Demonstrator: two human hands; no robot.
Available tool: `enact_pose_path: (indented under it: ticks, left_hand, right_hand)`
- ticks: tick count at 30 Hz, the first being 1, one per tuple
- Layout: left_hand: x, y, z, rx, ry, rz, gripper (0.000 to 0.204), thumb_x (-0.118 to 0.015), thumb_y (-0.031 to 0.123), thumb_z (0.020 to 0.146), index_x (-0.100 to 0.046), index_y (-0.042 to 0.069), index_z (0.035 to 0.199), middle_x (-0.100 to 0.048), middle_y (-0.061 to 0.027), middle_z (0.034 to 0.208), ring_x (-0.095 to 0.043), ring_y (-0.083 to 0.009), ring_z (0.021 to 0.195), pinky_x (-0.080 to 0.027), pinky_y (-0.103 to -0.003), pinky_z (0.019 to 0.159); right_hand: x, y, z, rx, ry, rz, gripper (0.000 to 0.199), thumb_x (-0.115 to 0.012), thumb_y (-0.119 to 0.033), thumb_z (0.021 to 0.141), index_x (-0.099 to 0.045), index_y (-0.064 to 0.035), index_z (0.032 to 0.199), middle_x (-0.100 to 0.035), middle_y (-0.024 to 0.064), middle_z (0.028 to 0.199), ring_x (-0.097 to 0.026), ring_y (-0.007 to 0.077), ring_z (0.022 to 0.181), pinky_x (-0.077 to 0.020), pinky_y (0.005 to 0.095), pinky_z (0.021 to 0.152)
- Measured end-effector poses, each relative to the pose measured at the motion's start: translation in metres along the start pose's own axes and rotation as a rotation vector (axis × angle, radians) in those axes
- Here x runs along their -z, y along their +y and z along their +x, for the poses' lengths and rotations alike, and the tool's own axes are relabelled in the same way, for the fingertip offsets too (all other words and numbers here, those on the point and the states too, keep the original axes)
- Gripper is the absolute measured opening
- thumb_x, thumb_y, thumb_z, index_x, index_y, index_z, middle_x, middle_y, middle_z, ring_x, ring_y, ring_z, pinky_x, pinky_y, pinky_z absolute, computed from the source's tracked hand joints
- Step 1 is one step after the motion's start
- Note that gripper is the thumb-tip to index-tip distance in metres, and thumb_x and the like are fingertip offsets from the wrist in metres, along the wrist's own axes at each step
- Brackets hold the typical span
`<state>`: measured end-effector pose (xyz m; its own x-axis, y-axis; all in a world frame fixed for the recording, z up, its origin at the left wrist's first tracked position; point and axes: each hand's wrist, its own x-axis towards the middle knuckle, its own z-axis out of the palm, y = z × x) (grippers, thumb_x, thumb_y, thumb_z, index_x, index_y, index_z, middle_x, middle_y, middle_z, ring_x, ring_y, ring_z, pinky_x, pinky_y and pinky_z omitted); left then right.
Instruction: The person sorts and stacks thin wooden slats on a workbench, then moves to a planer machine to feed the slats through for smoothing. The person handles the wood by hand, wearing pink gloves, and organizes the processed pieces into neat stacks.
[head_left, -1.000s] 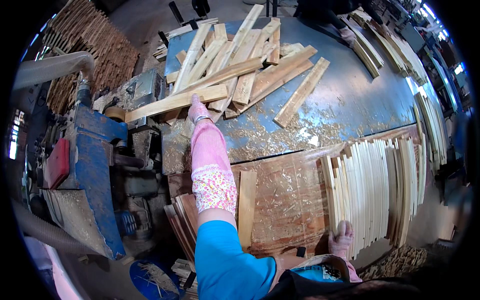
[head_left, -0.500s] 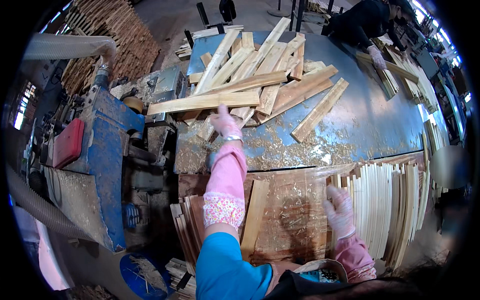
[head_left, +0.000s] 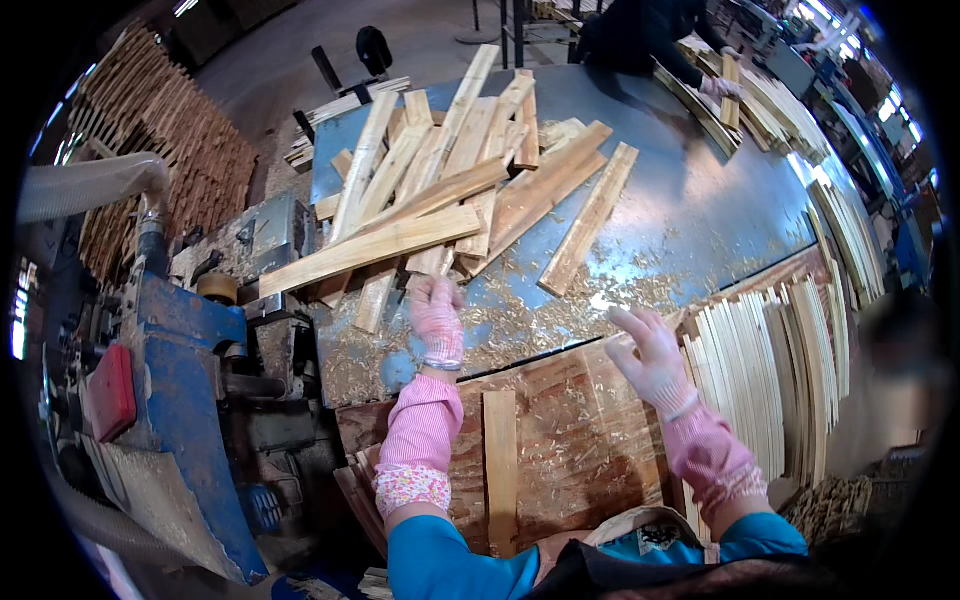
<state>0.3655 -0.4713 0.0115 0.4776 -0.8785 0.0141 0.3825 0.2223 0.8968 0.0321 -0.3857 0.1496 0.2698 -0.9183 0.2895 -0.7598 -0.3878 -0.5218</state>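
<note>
1. Fingers of left hand [head_left: 438, 318] curled loosely, gripping nothing, touching the near end of a wood strip [head_left: 366, 250] at the pile on the blue table [head_left: 690, 215].
2. Right hand [head_left: 652, 358] spread wide, empty, beside stacked slats [head_left: 770, 370].

Rough wooden slats [head_left: 420, 215], dusty metal table [head_left: 700, 210]

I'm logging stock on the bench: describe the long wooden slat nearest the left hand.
The long slat is pale, flat sawn wood, straight-edged, lying slanted on the pile of slats, its left end overhanging the blue table toward the machine. The gloved left hand is just below its right end; contact is unclear.
</note>
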Motion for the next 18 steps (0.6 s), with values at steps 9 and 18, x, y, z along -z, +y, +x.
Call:
enact_pose_path:
  ticks: [9,18]
  left_hand:
    - [0.091,0.016,0.163,0.171,0.794,-0.225,0.06,-0.084,0.028,0.088,-0.059,-0.006,0.131,-0.066,-0.0166,0.127,-0.068,-0.0332,0.111,-0.059,-0.054,0.093]
    - [-0.053,0.02,0.007,0.302,-0.078,0.15,0.039,-0.073,0.016,0.098,-0.061,-0.001,0.131,-0.071,-0.0079,0.116,-0.067,-0.0189,0.102,-0.056,-0.037,0.093]
  right_hand:
    - [-0.028,0.003,-0.01,0.056,-0.215,-0.031,0.048,-0.078,-0.033,0.093,-0.069,-0.0135,0.136,-0.071,0.0141,0.119,-0.064,0.0344,0.118,-0.0518,0.0474,0.102]
    - [-0.049,0.008,0.084,0.084,-0.197,-0.054,0.077,-0.079,-0.04,0.091,-0.048,-0.009,0.155,-0.066,0.0233,0.132,-0.066,0.0379,0.12,-0.0535,0.046,0.103]
